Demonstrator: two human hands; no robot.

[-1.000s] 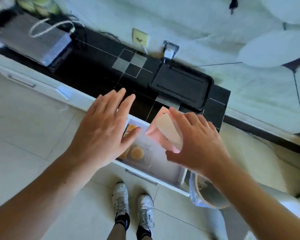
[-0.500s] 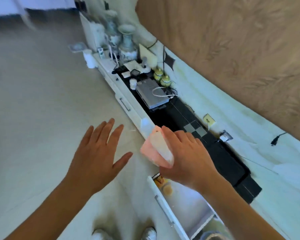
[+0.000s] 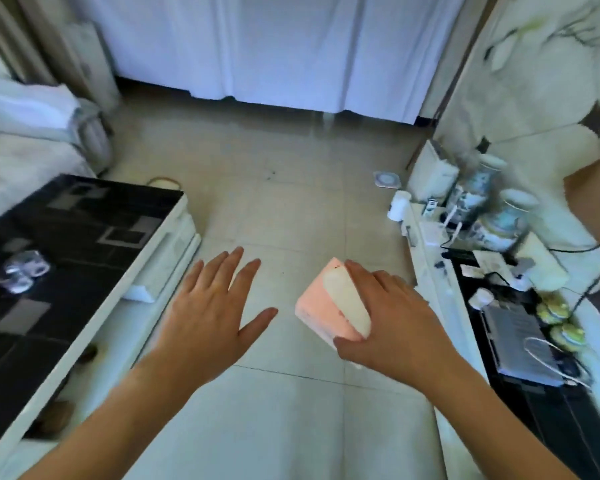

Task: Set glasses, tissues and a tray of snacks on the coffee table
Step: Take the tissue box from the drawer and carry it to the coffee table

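My right hand (image 3: pixel 392 323) grips a pink pack of tissues (image 3: pixel 323 306) with a pale top, held in the air over the tiled floor. To its left my left hand (image 3: pixel 212 313) hovers flat with fingers spread and nothing in it. The coffee table (image 3: pixel 84 230), black-topped with grey squares and a white frame, stands at the left. Clear glasses (image 3: pixel 20 270) sit close together on its top. Both hands are right of the table, apart from it.
A low black-topped cabinet (image 3: pixel 520 341) runs along the right wall with vases (image 3: pixel 503 220), cables, a grey flat box (image 3: pixel 520 344) and small jars. White curtains (image 3: pixel 274 46) hang ahead. A pale sofa (image 3: pixel 21 133) is at the far left. Open tiled floor lies between table and cabinet.
The view has swung left from the open drawer and cabinet to face the room, bringing the coffee table into sight. My right hand still holds the tissue pack; my left hand stays spread.
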